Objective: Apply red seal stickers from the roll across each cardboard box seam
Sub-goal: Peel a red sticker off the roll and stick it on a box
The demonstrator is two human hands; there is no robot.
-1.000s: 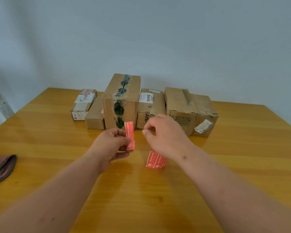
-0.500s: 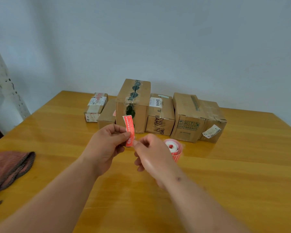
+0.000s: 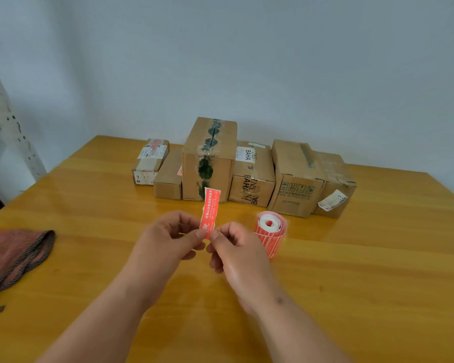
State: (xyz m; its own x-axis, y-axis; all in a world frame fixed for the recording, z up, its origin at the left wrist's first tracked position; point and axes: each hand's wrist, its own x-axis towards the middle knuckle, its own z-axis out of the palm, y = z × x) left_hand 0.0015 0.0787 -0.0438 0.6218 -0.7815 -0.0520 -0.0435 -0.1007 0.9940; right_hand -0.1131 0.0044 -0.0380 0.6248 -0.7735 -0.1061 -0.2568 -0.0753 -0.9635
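A red seal sticker stands upright between my hands, above the table's middle. My left hand pinches its lower end with thumb and forefinger. My right hand pinches the same lower end from the right. The roll of red stickers lies on the table just right of my right hand, a short tail hanging toward me. Several cardboard boxes stand in a row behind: a tall box with green-marked tape, a box printed BAHA, and a box with handling symbols.
The wooden table runs to a pale wall behind the boxes. A reddish cloth with dark trim lies at the left edge. A white perforated metal rack post stands off the table's left corner.
My right hand let go of the roll, which now lies on the table, and came to the sticker's lower end. My left hand kept hold of the sticker.
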